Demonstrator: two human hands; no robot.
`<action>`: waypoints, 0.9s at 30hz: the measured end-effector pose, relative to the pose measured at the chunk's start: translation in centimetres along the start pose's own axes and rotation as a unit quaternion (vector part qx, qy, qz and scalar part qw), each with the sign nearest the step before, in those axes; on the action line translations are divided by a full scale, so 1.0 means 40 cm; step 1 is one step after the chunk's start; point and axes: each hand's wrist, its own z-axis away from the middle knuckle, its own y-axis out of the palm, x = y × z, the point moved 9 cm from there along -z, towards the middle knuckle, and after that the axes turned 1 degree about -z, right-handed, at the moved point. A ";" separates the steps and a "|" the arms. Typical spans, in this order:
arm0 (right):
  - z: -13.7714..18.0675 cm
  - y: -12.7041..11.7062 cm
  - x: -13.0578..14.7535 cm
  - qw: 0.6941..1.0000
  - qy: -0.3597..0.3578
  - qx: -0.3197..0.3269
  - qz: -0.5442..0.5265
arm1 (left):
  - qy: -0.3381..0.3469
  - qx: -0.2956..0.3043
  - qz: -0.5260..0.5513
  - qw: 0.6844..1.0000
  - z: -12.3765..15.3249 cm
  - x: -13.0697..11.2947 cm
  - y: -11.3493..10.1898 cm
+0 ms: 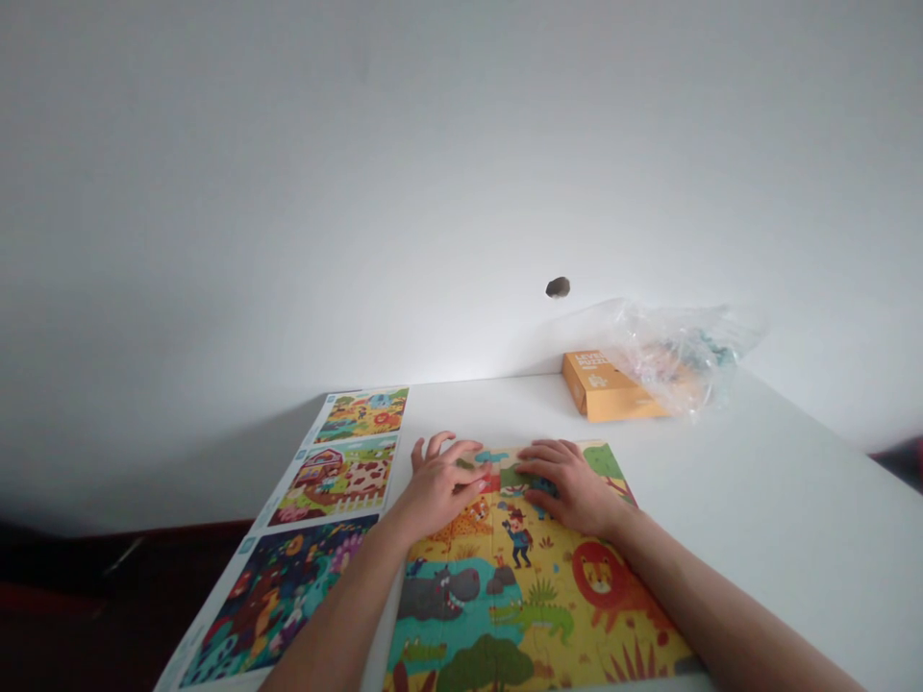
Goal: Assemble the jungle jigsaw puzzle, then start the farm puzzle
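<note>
A jigsaw puzzle (534, 586) with a safari picture lies flat on the white table, its pieces joined. A lion, a hippo, crocodiles and a figure in a hat show on it. My left hand (443, 485) rests on its upper left part, fingers spread and bent, fingertips touching the pieces near a red patch. On the upper right part lies my right hand (569, 485), palm down with fingers apart. Parts of the picture under both hands are hidden. No loose piece shows in either hand.
A sheet with three printed pictures (338, 481) lies left of the puzzle. An orange puzzle box (620, 404) stands at the back right, partly covered by a clear plastic bag (692, 356). Behind the white table (779, 538) is a wall with a small hole (558, 287).
</note>
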 end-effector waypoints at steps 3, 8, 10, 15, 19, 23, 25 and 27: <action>0.001 0.001 -0.001 1.000 0.001 0.000 -0.002 | -0.001 0.014 0.003 1.000 0.006 0.003 0.003; 0.002 0.004 -0.004 1.000 -0.001 -0.003 -0.004 | 0.011 0.000 0.000 1.000 0.008 -0.003 -0.006; 0.001 0.004 -0.004 1.000 -0.003 -0.004 -0.003 | 0.019 -0.027 0.001 0.999 0.007 -0.007 -0.020; 0.001 0.000 0.000 1.000 -0.003 -0.001 -0.001 | 0.029 -0.025 0.014 0.999 0.004 -0.009 -0.022; 0.001 0.000 0.000 1.000 0.001 0.003 0.000 | 0.025 -0.016 0.021 0.999 0.002 -0.004 -0.017; 0.002 0.002 -0.003 1.000 0.001 -0.001 0.002 | 0.030 -0.017 0.020 0.999 0.001 0.000 -0.015; 0.003 0.003 -0.005 1.000 0.000 -0.003 0.002 | 0.031 -0.014 0.018 0.999 0.000 0.003 -0.012; 0.003 0.004 -0.006 1.000 0.000 -0.003 0.000 | 0.030 -0.013 0.018 0.999 0.000 0.004 -0.010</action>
